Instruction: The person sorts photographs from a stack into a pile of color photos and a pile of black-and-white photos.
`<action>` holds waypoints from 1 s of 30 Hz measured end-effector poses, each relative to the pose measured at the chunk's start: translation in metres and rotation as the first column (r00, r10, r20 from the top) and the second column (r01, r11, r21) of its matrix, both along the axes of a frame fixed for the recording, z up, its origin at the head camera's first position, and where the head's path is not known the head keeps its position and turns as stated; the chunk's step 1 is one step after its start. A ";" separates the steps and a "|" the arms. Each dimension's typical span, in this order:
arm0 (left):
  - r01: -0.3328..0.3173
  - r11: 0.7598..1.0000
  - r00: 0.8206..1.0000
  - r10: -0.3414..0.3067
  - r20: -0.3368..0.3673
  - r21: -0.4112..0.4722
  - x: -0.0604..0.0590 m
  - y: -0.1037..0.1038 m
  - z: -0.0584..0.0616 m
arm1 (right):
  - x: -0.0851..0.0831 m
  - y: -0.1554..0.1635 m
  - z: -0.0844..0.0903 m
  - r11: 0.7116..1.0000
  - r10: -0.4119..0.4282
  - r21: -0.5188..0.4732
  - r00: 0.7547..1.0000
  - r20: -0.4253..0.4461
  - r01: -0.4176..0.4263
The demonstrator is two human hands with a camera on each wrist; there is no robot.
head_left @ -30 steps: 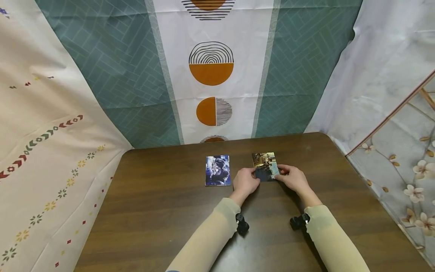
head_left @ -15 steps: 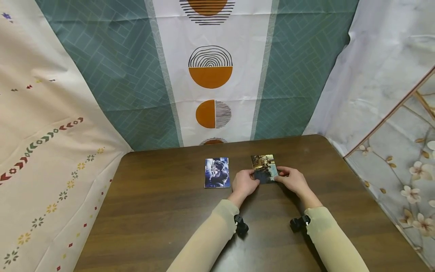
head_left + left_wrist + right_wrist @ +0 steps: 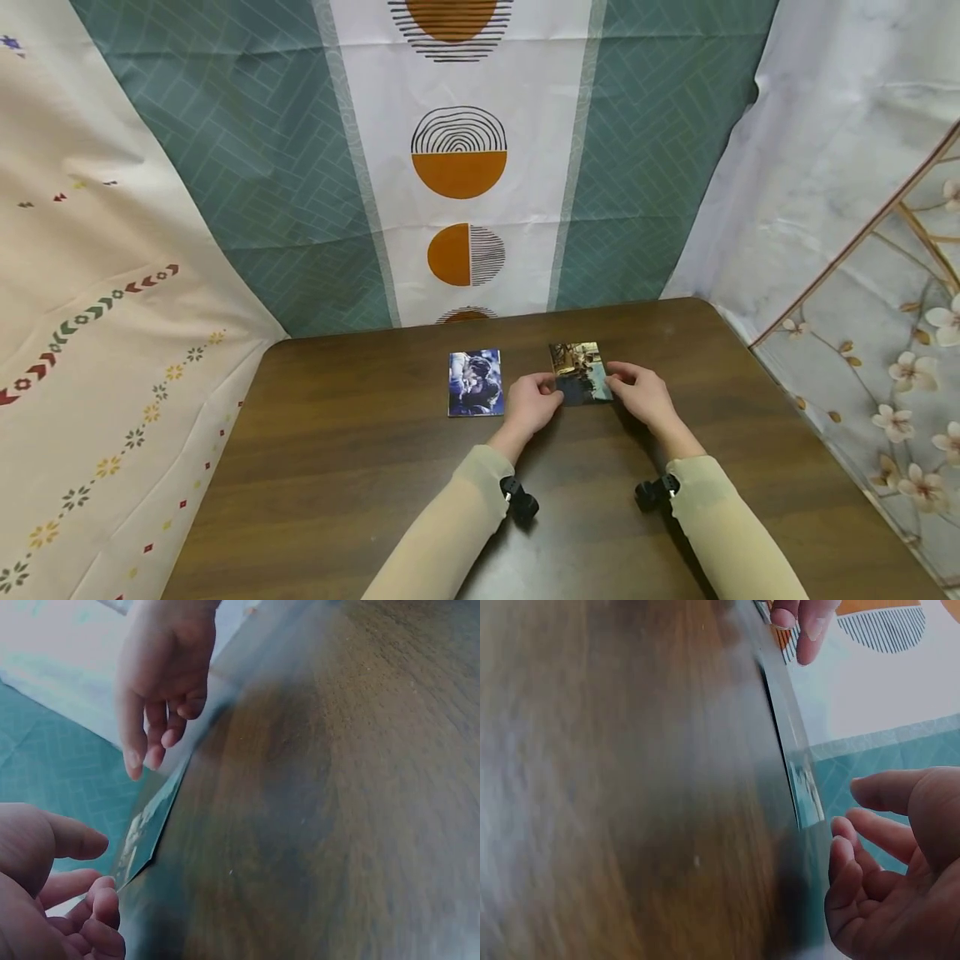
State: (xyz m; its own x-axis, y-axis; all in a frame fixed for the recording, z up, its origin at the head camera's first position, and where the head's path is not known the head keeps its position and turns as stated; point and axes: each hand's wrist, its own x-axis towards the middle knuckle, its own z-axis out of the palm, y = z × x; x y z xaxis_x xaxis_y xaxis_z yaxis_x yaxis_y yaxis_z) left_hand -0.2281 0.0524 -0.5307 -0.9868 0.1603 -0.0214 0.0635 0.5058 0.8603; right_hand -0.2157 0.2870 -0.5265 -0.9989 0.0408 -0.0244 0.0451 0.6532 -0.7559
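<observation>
While the blue photo (image 3: 476, 382) is lying off to the left, I'm seeing my left hand (image 3: 531, 402) and right hand (image 3: 637, 393) flanking the darker photo (image 3: 578, 373), fingers relaxed, gripping nothing.

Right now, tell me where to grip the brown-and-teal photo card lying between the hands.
Pinch the brown-and-teal photo card by its long side edges, from left and right. It probably lies flat on the dark wooden table, so slide a fingertip under an edge first.
</observation>
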 end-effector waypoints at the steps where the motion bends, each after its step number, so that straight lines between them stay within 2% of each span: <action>1: 0.000 1.000 1.000 0.000 -0.002 0.019 0.000 -0.002 -0.001 | 0.000 -0.002 0.000 1.000 -0.003 -0.012 1.000 0.003 0.003; 5: 0.000 0.996 1.000 0.001 -0.005 0.090 0.003 -0.013 0.000 | 0.001 -0.011 -0.001 0.999 0.007 -0.041 1.000 0.008 -0.006; 9: 0.014 0.992 1.000 -0.012 -0.014 0.127 0.007 -0.025 0.005 | 0.000 -0.021 -0.002 0.999 0.011 -0.049 1.000 0.009 -0.010; 19: 0.038 0.992 0.997 -0.029 -0.073 0.124 0.010 -0.054 0.014 | -0.002 -0.041 -0.001 0.998 0.024 -0.056 0.999 -0.024 -0.026; 30: -0.044 0.988 0.997 0.053 -0.058 0.145 0.010 -0.100 0.013 | -0.003 -0.060 -0.001 0.991 0.061 -0.119 0.998 0.004 -0.061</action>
State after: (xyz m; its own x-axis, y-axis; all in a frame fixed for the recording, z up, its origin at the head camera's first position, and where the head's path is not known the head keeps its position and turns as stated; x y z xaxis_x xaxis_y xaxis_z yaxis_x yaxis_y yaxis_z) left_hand -0.2184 -0.0472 -0.5180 -0.9922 0.1094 0.0594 0.0970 0.3807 0.9196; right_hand -0.2184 0.2271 -0.5271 -0.9992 -0.0239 -0.0330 0.0140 0.5606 -0.8279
